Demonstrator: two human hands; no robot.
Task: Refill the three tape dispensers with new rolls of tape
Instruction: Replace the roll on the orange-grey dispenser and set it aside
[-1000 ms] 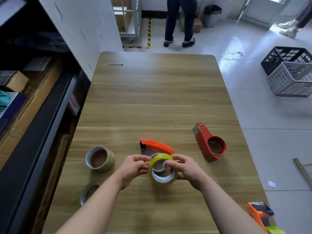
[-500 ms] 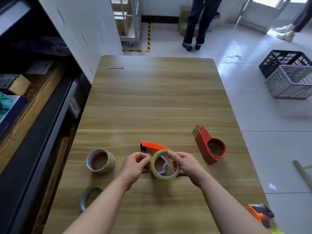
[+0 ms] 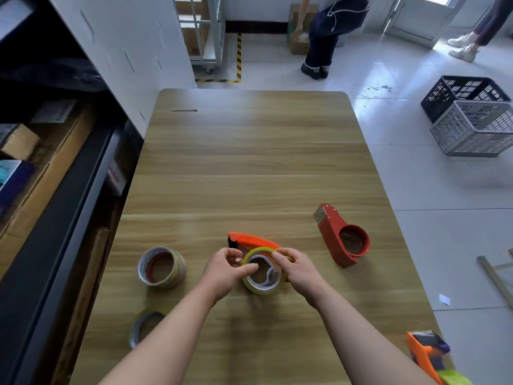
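— What do the fingers [image 3: 246, 269] have hold of?

— Both hands are curled on one tape roll [image 3: 262, 290]. The left hand [image 3: 222, 273] pinches its near-left rim, with the thumb reaching over the core. The right hand [image 3: 301, 272] pinches the far rim between thumb and forefinger.

— How does the roll look, and where is it?

— It is a thin-wound ring of glossy, translucent yellow-green tape, low on the counter [image 3: 249, 162] near the front middle, with its opening turned upward. A grey-white curved plastic piece shows inside the core.

— And around it?

— Just behind it is an orange dispenser [image 3: 254, 240] with a smooth arched top. I cannot tell whether the roll sits on it. To the right, apart, is a red dispenser [image 3: 331, 240] with a metal plate at its far end and a round cup. To the left is a thicker tan roll [image 3: 177, 270]; its core print is red and white and too small to read. Nearer the front edge a thin grey ring [image 3: 136, 329] lies flat. A second orange dispenser [image 3: 419, 354] sits at the near right corner. The counter is wood-grain with rounded corners.
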